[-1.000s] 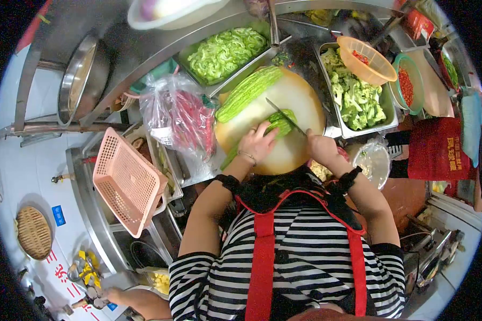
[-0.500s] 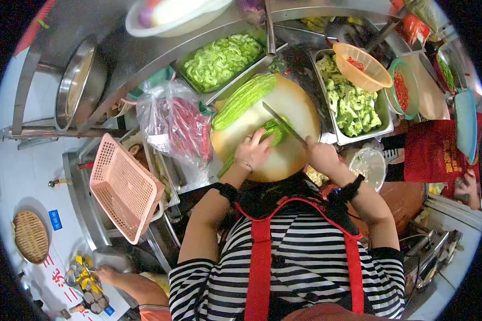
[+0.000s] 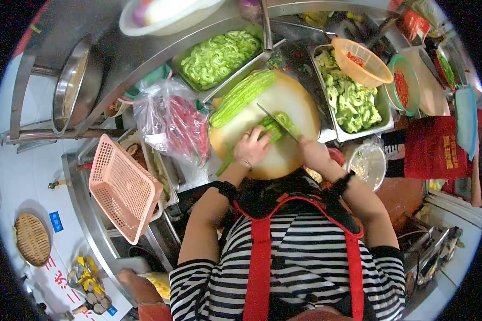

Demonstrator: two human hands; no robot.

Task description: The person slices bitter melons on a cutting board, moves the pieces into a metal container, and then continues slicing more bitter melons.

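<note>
On a round chopping board (image 3: 292,96), my left hand (image 3: 253,147) presses down on a green bitter melon (image 3: 273,131) with its fingers bent. One end of that melon shows below the hand, the rest is partly hidden. My right hand (image 3: 315,154) is closed round the handle of a kitchen knife (image 3: 277,122). The blade crosses the melon just right of my left fingertips. Beyond the blade lies a cut green piece (image 3: 286,119), touching or close to it. A second, whole bitter melon (image 3: 243,99) with ridged skin rests on the board's far left side.
Behind the board is a metal tray (image 3: 241,75) of sliced green vegetable. At right stand a tray (image 3: 388,124) of broccoli, an orange basket (image 3: 377,75) and a bowl (image 3: 372,160). A plastic bag (image 3: 171,123) and a pink basket (image 3: 124,190) are at left. Other people stand nearby.
The knife and my right hand have shifted slightly left along the melon. My left hand has barely moved. At lower left another person's hand has drawn back to the right.
</note>
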